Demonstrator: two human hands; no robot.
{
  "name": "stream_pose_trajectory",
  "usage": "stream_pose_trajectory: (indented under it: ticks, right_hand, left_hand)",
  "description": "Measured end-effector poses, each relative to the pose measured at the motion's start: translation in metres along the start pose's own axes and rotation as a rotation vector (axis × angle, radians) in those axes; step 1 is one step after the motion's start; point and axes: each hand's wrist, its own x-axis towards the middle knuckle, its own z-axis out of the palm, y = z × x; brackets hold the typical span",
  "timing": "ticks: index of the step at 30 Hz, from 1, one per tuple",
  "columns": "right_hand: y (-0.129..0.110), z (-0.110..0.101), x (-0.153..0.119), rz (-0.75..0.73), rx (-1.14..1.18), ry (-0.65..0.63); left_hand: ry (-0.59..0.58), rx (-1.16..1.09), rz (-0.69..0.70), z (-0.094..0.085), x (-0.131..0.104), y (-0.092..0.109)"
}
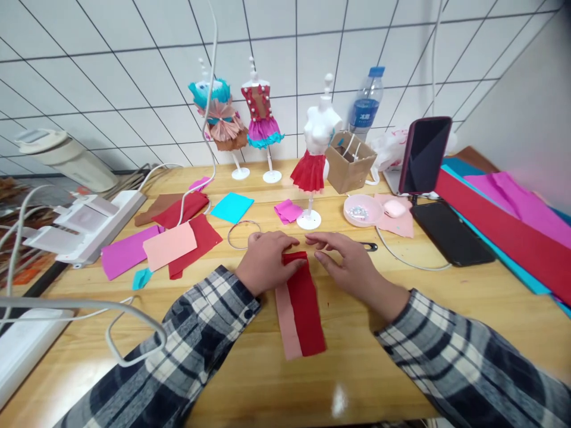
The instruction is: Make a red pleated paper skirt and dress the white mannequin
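Note:
A red crepe paper strip [307, 312] lies over a pink strip [288, 327] on the wooden table. My left hand [270, 261] pinches the top end of the red strip between thumb and fingers. Just to the right, my right hand [345, 264] is apart from the paper, thumb and fingers spread, with nothing in it. Behind my hands stands a small white mannequin [319, 128] wearing a red pleated skirt [309, 171].
Two dressed mannequins [220, 116] [263, 113] stand at the back. Paper pieces [169, 245] lie left; a bead dish [362, 211], a cardboard box [350, 163], phones [450, 232] and long paper sheets [504, 226] are right. A white cable [134, 315] crosses my left sleeve.

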Motion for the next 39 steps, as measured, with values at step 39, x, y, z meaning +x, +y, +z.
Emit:
stream_pose_trajectory:
  ticks: [39]
  right_hand:
    - [-0.003, 0.006, 0.001, -0.069, -0.133, 0.117]
  left_hand:
    - [-0.11, -0.483, -0.278, 0.0, -0.003, 0.006]
